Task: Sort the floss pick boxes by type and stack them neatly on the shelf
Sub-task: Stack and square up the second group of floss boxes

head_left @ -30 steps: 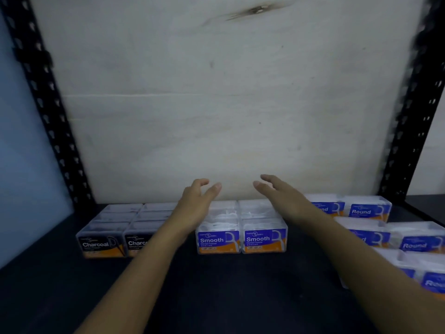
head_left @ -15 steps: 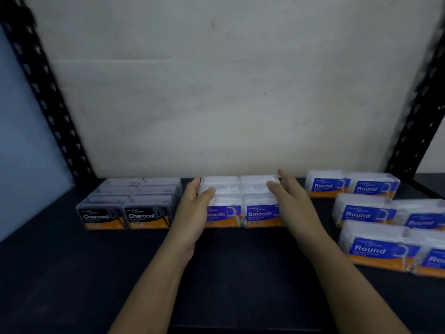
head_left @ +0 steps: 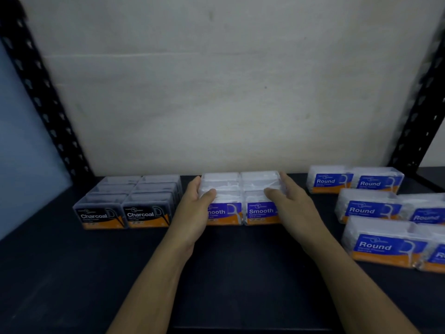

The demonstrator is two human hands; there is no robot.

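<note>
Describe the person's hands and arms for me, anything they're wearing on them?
The left hand and right hand are bare: no gloves, rings, watch or bracelets. No sleeves show up to the picture's lower edge; nothing worn is visible in this view.

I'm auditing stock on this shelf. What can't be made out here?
Head view only:
Left Smooth box label: first letters hidden by the left hand.
Round boxes at the right: cut off by the frame edge, so uncountable.
Small print under every name: too small and blurred.
</note>
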